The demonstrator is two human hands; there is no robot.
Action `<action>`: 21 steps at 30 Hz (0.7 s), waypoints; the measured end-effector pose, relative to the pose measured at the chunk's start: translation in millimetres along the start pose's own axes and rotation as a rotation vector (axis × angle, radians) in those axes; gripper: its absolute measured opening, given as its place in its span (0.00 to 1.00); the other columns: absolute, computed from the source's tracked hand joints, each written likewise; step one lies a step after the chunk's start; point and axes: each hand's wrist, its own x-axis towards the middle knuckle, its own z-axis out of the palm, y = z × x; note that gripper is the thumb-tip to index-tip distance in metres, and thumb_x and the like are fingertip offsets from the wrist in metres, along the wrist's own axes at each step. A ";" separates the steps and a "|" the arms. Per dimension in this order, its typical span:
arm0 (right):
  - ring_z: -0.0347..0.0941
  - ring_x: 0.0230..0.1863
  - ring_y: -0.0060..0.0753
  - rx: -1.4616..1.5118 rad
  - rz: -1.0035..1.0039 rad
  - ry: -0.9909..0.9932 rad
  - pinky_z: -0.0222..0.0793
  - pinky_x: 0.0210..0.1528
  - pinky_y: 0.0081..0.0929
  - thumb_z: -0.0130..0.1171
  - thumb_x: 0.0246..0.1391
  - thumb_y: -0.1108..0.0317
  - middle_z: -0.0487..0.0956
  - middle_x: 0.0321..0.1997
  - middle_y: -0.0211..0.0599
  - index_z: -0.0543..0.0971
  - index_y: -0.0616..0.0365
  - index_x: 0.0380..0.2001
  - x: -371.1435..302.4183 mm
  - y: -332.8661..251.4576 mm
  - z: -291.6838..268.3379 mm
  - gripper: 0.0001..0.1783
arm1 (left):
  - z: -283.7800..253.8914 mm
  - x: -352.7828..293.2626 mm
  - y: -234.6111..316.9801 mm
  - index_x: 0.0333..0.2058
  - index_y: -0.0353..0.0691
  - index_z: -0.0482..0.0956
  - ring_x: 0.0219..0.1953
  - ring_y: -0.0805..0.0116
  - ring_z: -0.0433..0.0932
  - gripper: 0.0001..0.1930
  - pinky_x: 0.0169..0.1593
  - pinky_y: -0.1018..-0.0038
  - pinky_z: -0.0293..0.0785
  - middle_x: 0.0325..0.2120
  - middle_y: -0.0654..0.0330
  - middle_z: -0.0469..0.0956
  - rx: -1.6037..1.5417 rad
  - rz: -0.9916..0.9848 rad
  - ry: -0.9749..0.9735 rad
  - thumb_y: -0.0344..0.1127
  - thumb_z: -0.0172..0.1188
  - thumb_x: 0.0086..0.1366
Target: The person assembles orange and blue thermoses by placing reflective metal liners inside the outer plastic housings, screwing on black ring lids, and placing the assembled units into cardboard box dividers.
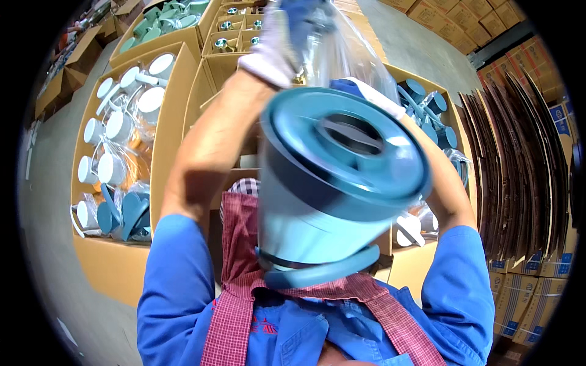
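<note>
A large teal-and-light-blue jug-like vessel (323, 226) fills the middle of the view, close to me and tilted. Its round teal top has an oval opening, and a teal curved piece runs along its lower side. What holds it up is hidden. Beyond it, my left hand (274, 52), in a white-and-blue glove and smeared by motion, is raised at the far edge, closed on a clear plastic bag (354, 52). The bag stretches down toward my right hand (372, 94), gloved alike. That hand lies beside the bag behind the vessel's top, its fingers mostly hidden.
On the left, a carton (162, 140) holds white and teal plastic parts. A divided carton (235, 36) with shiny metal pieces stands ahead, near a box of green parts (162, 24). Teal parts (427, 110) fill a carton at right, beside stacked cardboard sheets (519, 171).
</note>
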 end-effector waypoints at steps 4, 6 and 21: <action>0.74 0.45 0.55 -0.547 0.047 0.516 0.67 0.51 0.41 0.58 0.55 0.57 0.80 0.40 0.51 0.81 0.53 0.43 46.3 21.3 -7.7 0.16 | -20.4 2.7 38.5 0.25 0.40 0.76 0.25 0.68 0.75 0.11 0.29 0.69 0.73 0.20 0.65 0.73 0.096 0.337 0.131 0.35 0.49 0.64; 0.74 0.42 0.51 -0.805 -0.147 0.720 0.67 0.50 0.42 0.58 0.54 0.63 0.80 0.37 0.46 0.81 0.52 0.41 68.0 8.9 -21.4 0.12 | -58.5 -17.4 76.9 0.42 0.36 0.78 0.39 0.71 0.76 0.09 0.43 0.76 0.72 0.37 0.61 0.79 1.079 0.767 -0.161 0.26 0.57 0.62; 0.76 0.45 0.50 0.342 0.205 0.186 0.68 0.54 0.38 0.59 0.51 0.65 0.80 0.43 0.52 0.78 0.66 0.46 -179.4 -43.7 139.3 0.20 | -69.6 -329.0 32.5 0.34 0.44 0.79 0.54 0.52 0.70 0.12 0.59 0.56 0.62 0.41 0.57 0.75 1.796 0.226 -0.256 0.35 0.61 0.48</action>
